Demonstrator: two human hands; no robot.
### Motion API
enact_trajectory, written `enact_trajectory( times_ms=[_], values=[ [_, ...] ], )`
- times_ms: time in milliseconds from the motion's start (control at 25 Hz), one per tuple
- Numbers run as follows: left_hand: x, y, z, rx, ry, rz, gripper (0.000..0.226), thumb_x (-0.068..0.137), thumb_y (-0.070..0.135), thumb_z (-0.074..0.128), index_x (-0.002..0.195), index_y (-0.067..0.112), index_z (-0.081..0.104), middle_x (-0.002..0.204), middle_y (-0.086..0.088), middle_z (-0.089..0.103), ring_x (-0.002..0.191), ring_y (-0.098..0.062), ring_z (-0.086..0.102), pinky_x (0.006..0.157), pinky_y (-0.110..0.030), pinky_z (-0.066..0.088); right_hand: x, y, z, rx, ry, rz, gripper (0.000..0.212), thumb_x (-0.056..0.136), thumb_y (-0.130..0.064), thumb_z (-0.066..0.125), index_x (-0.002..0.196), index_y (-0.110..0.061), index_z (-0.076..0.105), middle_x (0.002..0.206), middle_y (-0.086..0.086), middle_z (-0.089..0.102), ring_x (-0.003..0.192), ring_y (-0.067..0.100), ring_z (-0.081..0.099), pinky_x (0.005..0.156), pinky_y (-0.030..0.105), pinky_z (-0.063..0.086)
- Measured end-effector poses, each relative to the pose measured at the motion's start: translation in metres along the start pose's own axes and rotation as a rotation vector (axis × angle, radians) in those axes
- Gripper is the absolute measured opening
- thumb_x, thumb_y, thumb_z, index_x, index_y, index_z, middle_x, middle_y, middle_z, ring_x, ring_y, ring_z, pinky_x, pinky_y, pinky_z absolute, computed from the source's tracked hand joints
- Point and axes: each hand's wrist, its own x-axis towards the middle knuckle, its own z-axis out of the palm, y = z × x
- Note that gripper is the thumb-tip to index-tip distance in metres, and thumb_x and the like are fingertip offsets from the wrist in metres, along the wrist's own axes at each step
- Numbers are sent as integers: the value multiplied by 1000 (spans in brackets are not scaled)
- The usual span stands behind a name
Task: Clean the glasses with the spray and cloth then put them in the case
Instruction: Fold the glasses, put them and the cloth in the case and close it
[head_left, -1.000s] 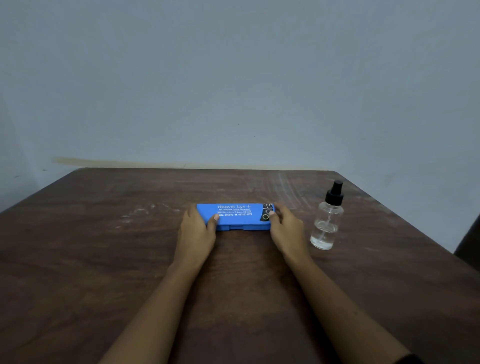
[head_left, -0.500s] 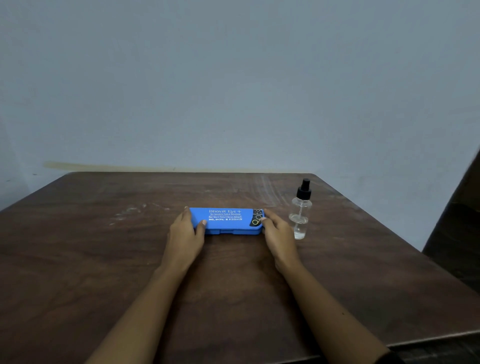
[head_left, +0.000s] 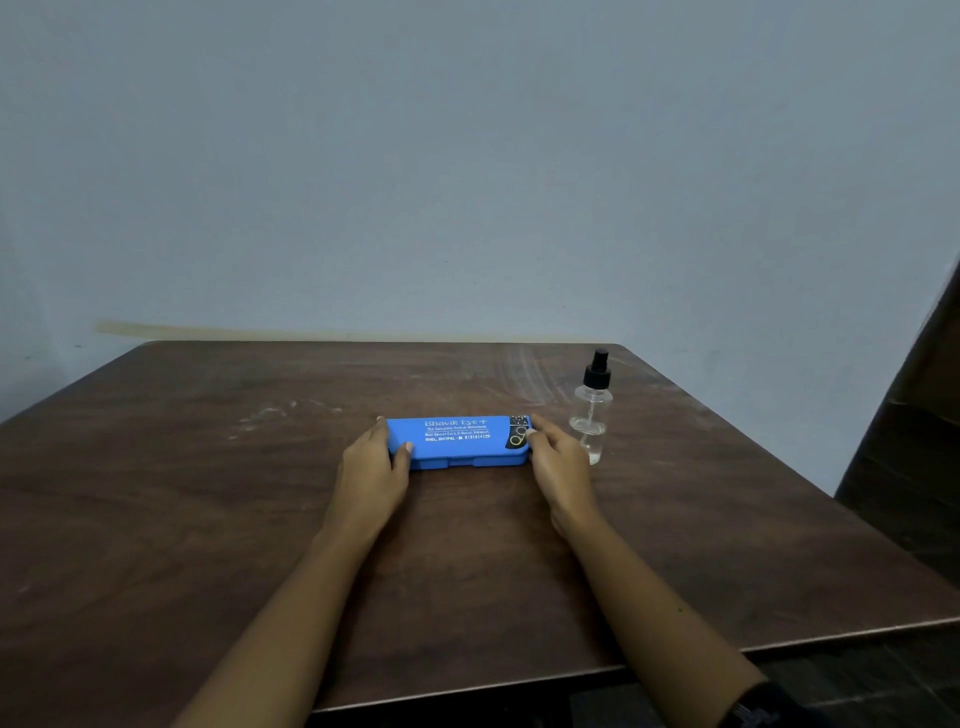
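Note:
A blue glasses case (head_left: 457, 441) with white lettering lies closed, flat on the dark wooden table (head_left: 208, 519). My left hand (head_left: 371, 470) grips its left end, thumb on the lid. My right hand (head_left: 558, 465) holds its right end, fingers over the black patch. A clear spray bottle (head_left: 592, 410) with a black nozzle stands upright just right of my right hand. No glasses or cloth show.
The table's back edge meets a pale blue-grey wall (head_left: 467, 182). A dark piece of furniture (head_left: 914, 441) rises past the table's right edge. The table's near edge runs across the bottom of the view.
The view has pulled back and shifted, so the case and bottle sit smaller in frame. Both hands stay on the ends of the case, which stays closed.

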Motion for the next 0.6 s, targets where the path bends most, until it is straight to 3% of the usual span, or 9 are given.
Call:
enact_trajectory(
  times_ms=[240,440,600],
  values=[
    [-2,-4,1,-1,-11,-5,55,91,20,47,136,-4,29,143,-21,38,131,-33,38,106,-35,29,-1,2,0,-86,10,-54,36,92,-11,41,126,-12,53,119,10,62,91,12,52,86,26,41],
    [-9,-4,-1,190,102,103,57,91,24,44,140,0,25,150,-17,28,139,-30,23,115,-37,19,-14,-4,-2,-320,37,-225,30,92,-9,40,120,-4,50,117,14,59,102,23,55,80,23,38],
    [-29,4,-6,380,169,220,56,86,20,50,135,-3,34,145,-20,36,136,-32,32,112,-43,25,-38,-4,-2,-692,2,-503,34,90,-7,41,123,-1,46,124,15,53,111,30,52,88,34,43]
  ],
)
